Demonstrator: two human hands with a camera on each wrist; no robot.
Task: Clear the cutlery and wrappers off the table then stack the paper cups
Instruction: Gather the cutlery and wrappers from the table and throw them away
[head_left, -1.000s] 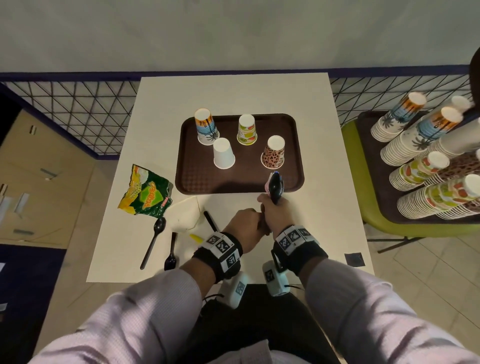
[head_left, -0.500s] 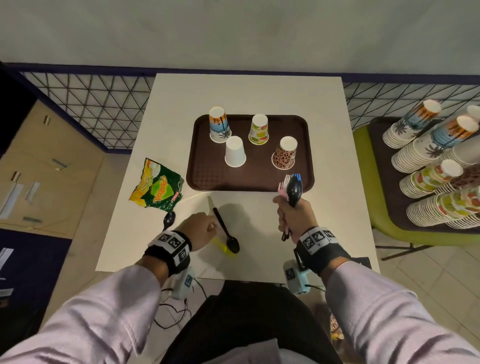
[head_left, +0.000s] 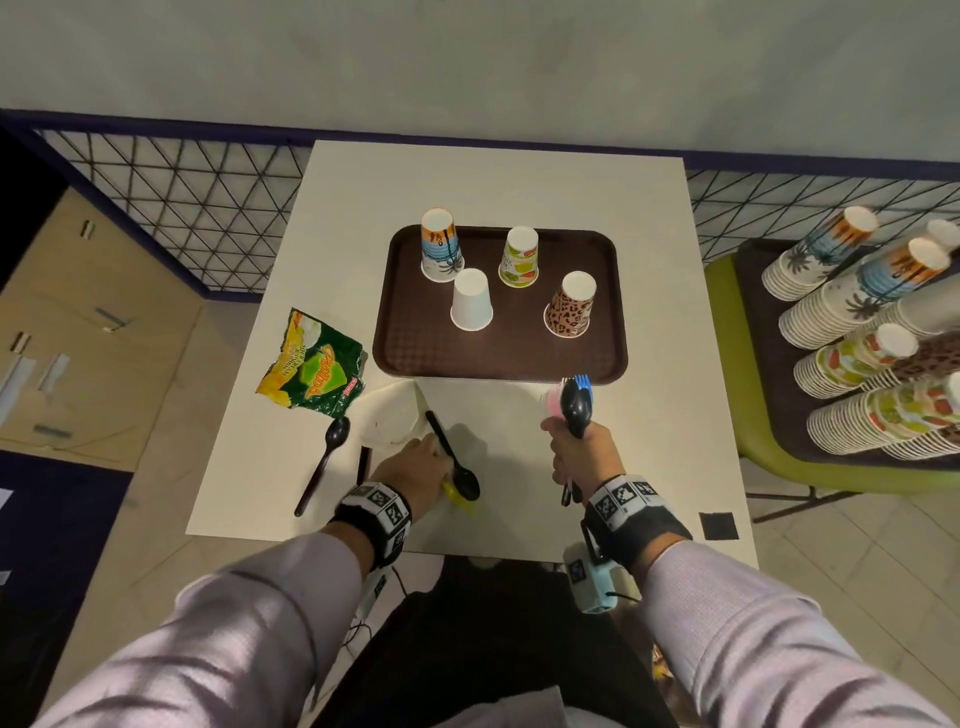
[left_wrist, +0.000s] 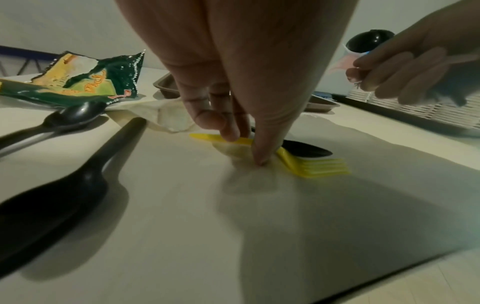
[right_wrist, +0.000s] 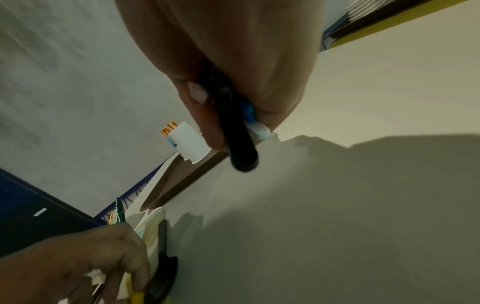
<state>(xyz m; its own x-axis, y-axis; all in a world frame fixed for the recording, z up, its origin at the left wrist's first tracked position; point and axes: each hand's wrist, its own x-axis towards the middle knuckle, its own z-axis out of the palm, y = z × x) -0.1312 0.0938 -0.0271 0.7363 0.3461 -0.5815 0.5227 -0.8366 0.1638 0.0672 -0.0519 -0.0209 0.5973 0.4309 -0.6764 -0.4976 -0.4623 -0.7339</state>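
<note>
My right hand (head_left: 569, 447) grips an upright bundle of cutlery (head_left: 574, 405): a black spoon, a pink fork and a blue fork; the same bundle (right_wrist: 233, 131) shows in the right wrist view. My left hand (head_left: 441, 467) is down on the table, its fingers (left_wrist: 231, 131) pinching the handle of a yellow fork (left_wrist: 319, 168). A black spoon (head_left: 457, 462) lies just behind that fork. Two more black utensils (head_left: 324, 457) lie to the left. A green chip wrapper (head_left: 311, 369) and a white paper wrapper (head_left: 389, 415) lie beside the brown tray (head_left: 410, 338), which bears several upturned paper cups (head_left: 471, 301).
At the right, a green chair (head_left: 727, 364) holds a dark tray with several long stacks of paper cups (head_left: 857, 338). A black square (head_left: 719, 525) marks the table's near right corner. A wire mesh fence (head_left: 182, 208) runs behind the table, and cardboard boxes (head_left: 78, 338) are at the left.
My left hand left the right hand, moved left and came down onto the yellow fork. The right hand shifted slightly right, still holding the bundle upright.
</note>
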